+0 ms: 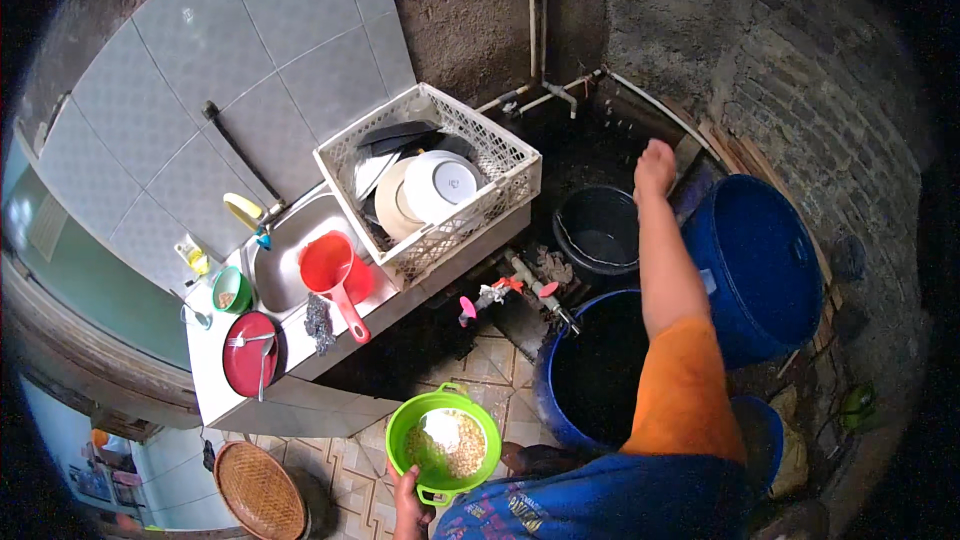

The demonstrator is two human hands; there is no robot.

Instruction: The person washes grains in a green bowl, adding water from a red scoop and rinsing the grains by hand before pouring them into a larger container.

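Observation:
My left hand (pixel 408 496) grips the rim of a lime-green two-handled bowl (pixel 398 433) low in the middle of the view. Pale, yellowish small pieces (pixel 466 455) lie in it, partly washed out by glare. My right arm stretches far out over the blue drums. At its end, my right hand (pixel 655 170) is up beside a black bucket (pixel 598 232), fingers bunched; whether anything is in them I cannot make out. Small pale specks (pixel 622 125) show against the dark corner beyond that hand. An open blue drum (pixel 548 380) with a dark inside stands below my forearm.
At the left, a counter sink (pixel 285 230) holds a red dipper (pixel 328 262). A white crate (pixel 425 245) of dishes stands beside it. Red plate (pixel 240 365), green bowl (pixel 231 290), taps (pixel 500 292), large blue barrel (pixel 712 240) and woven tray (pixel 262 490) surround me.

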